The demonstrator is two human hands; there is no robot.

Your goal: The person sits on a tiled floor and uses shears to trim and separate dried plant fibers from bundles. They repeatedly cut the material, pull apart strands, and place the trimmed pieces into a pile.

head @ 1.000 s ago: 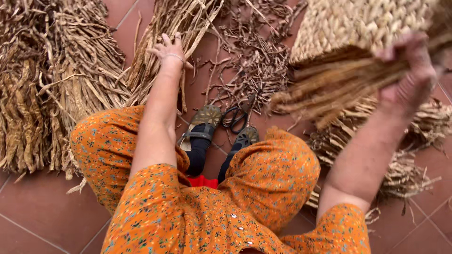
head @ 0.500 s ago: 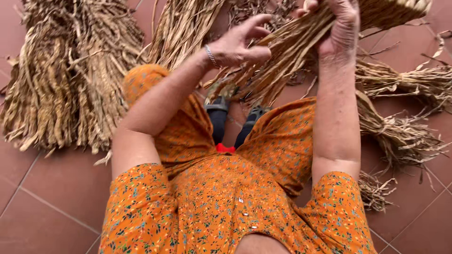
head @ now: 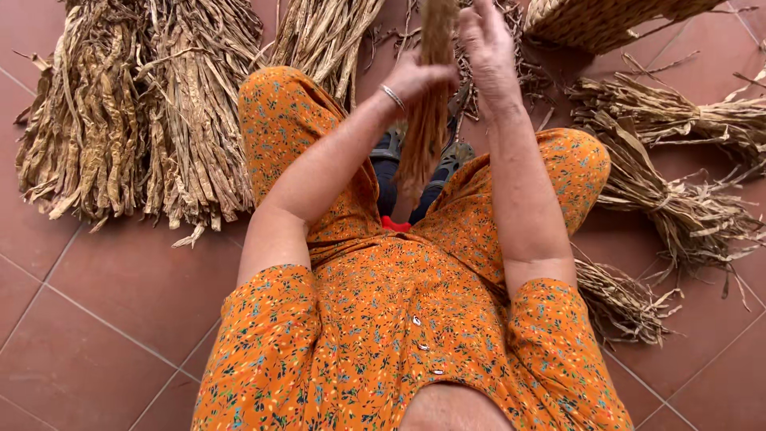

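Observation:
I sit on a tiled floor in an orange flowered dress. A bundle of dried straw strands [head: 427, 120] hangs upright in front of me, over my knees. My left hand [head: 419, 76], with a thin bracelet at the wrist, grips the bundle from the left. My right hand [head: 487, 44] holds the same bundle higher up on its right side. The bundle's top runs out of view.
Big sheaves of dried leaves [head: 136, 120] lie on the red tiles at left, another sheaf [head: 327, 36] at top centre. Tied bundles [head: 678, 175] lie at right and a woven straw piece [head: 606, 20] at top right. My sandalled feet [head: 451, 156] are between my knees.
My left hand came in from the far sheaf and took hold of the bundle. The bundle swung from slanting at the right to upright at the centre.

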